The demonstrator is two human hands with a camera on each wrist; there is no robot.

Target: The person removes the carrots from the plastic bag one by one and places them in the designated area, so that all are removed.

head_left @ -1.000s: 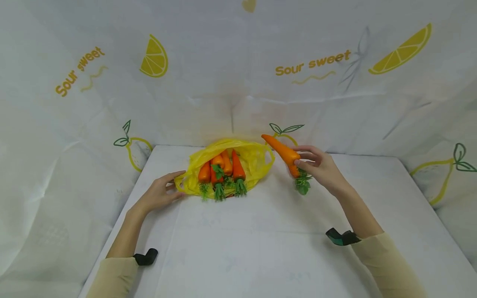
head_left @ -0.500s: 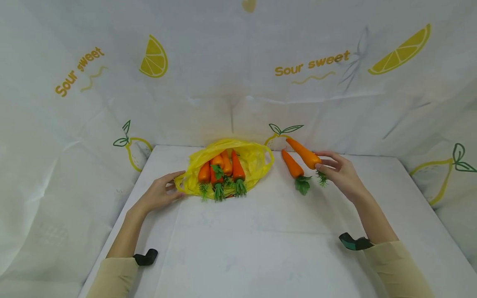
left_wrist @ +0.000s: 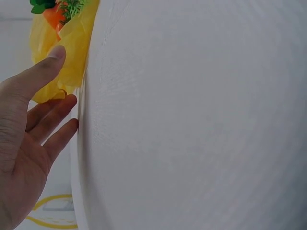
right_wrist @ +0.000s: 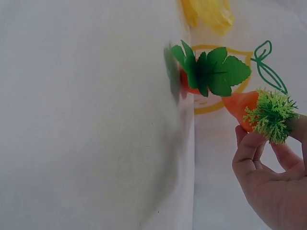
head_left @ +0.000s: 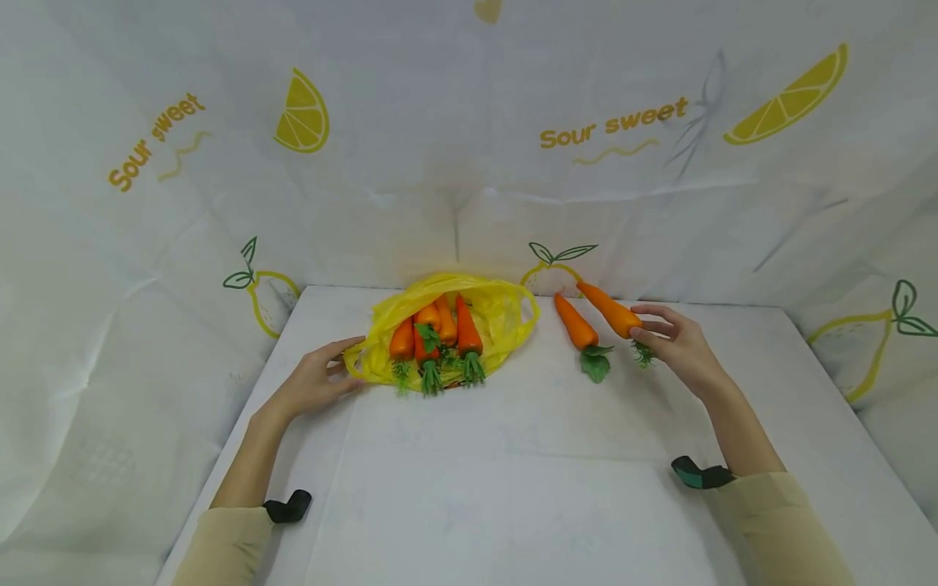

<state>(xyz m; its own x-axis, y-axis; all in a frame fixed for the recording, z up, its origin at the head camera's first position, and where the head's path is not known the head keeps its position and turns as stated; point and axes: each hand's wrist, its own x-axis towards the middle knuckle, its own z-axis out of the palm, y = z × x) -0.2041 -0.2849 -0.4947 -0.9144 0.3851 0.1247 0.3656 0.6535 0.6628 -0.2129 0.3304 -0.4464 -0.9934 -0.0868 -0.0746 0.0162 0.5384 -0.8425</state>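
In the head view my right hand (head_left: 680, 346) pinches an orange carrot (head_left: 611, 311) near its leafy top, thumb on the near side. The right wrist view shows this carrot's feathery green leaves (right_wrist: 273, 116) beside the fingers. Just left of it, a second carrot (head_left: 576, 323) with broad green leaves (head_left: 596, 364) lies on the table. My left hand (head_left: 311, 381), fingers loosely extended, touches the left edge of a yellow plastic bag (head_left: 506, 321). From the left wrist, the thumb (left_wrist: 56, 52) overlaps the bag. Several carrots (head_left: 469, 330) lie in its mouth, green tops toward me.
The white table (head_left: 469, 488) extends toward me from the bag and carrots. Behind it hangs a white cloth (head_left: 440, 122) printed with lemons and lettering, close to the table's back edge.
My right hand has moved right with its carrot and come slightly lower. This uncovers the second carrot on the table. The left hand and bag have stayed put.
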